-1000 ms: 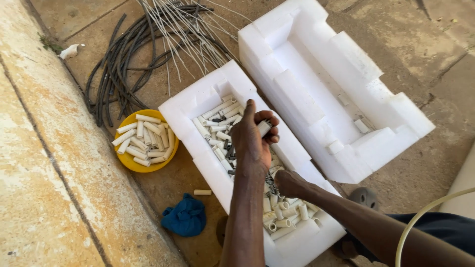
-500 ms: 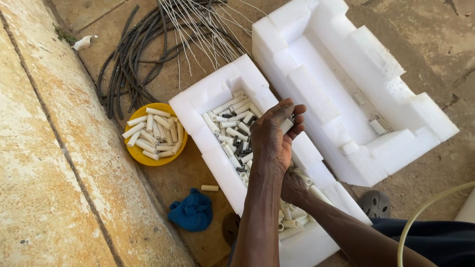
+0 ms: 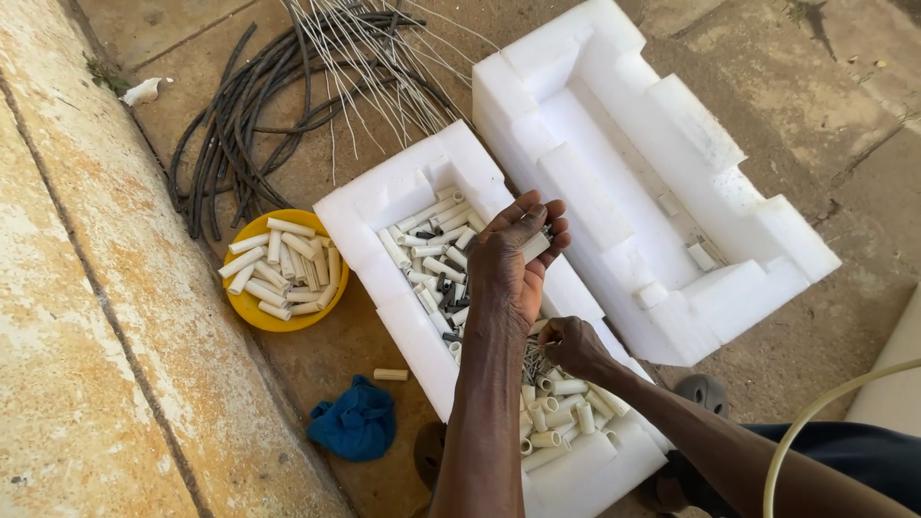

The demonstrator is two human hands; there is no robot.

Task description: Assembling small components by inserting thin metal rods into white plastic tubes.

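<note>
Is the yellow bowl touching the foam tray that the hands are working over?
Apart. The head view shows bare ground between the yellow bowl and the foam tray.

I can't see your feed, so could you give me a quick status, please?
Left hand palm-up, cupping white tube pieces. Right hand down in foam tray, picking. Nothing in the way.

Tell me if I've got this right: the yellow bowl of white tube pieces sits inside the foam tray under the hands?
Not quite. The head view shows the yellow bowl of white tube pieces on the ground beside the foam tray, not inside it. The tray is under the hands.
</note>
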